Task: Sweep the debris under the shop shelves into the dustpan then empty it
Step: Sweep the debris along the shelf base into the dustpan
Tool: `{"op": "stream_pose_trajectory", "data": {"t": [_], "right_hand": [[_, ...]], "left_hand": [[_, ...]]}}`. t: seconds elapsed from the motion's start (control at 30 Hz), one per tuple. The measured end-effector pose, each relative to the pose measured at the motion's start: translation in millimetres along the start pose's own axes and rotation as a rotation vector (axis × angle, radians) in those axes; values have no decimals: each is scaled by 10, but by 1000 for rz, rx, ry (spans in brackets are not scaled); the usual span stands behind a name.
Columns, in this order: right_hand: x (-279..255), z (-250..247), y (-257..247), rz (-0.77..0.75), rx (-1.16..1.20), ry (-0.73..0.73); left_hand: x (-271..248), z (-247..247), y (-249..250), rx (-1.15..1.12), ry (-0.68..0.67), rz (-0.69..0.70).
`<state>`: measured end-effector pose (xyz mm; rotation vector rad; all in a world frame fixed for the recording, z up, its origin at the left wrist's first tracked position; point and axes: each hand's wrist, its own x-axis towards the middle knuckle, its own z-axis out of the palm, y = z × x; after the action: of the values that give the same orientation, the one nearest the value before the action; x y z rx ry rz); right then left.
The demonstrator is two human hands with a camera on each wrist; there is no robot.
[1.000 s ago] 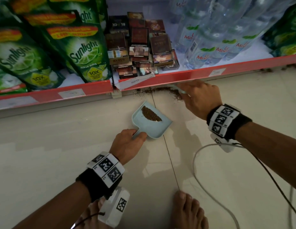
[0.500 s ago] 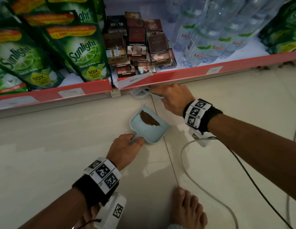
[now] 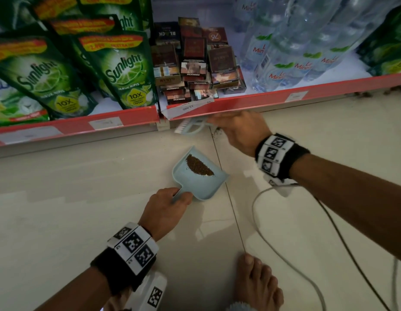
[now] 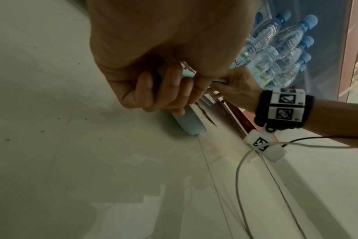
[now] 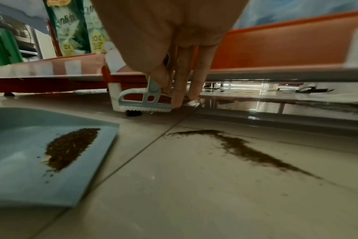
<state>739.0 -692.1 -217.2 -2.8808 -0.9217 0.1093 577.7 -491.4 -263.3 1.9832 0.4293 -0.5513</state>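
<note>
A light blue dustpan (image 3: 195, 182) lies on the tiled floor with a heap of brown debris (image 3: 199, 168) in it. My left hand (image 3: 179, 198) grips its handle, fingers curled round it (image 4: 164, 87). My right hand (image 3: 219, 124) holds a small white brush (image 3: 188, 127) at the shelf's base, beyond the pan. In the right wrist view the brush (image 5: 145, 101) stands bristles-down beside a shelf leg, held by the fingers (image 5: 180, 84). A streak of loose debris (image 5: 245, 150) lies on the floor to the right of the dustpan (image 5: 31, 153).
The red-edged bottom shelf (image 3: 239, 104) carries green Sunlight pouches (image 3: 125, 72), cigarette packs (image 3: 195, 63) and water bottles (image 3: 295, 52). More debris lies under the shelf at the right (image 5: 327, 106). A white cable (image 3: 273, 232) loops on the floor near my bare foot (image 3: 255, 286).
My right hand has swept the brush to the left along the shelf base, and the brush head now shows beyond the pan. The left hand and dustpan have stayed put.
</note>
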Motion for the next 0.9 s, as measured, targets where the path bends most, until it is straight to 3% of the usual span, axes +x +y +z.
{"op": "stream_pose_trajectory", "data": {"t": [0.13, 0.27, 0.47, 0.67, 0.77, 0.9], "right_hand": [[100, 110, -113, -40, -17, -54], [-43, 9, 177, 5, -112, -106], [-483, -176, 656, 155, 9, 80], [-204, 30, 381, 109, 258, 161], [-6, 126, 142, 18, 410, 117], [10, 107, 153, 7, 351, -36]], "left_hand": [[-24, 2, -32, -14, 17, -19], [-28, -15, -60, -10, 25, -15], [-17, -43, -84, -14, 29, -14], [9, -4, -100, -6, 2, 6], [9, 7, -93, 14, 7, 8], [-31, 1, -94, 4, 4, -15]]}}
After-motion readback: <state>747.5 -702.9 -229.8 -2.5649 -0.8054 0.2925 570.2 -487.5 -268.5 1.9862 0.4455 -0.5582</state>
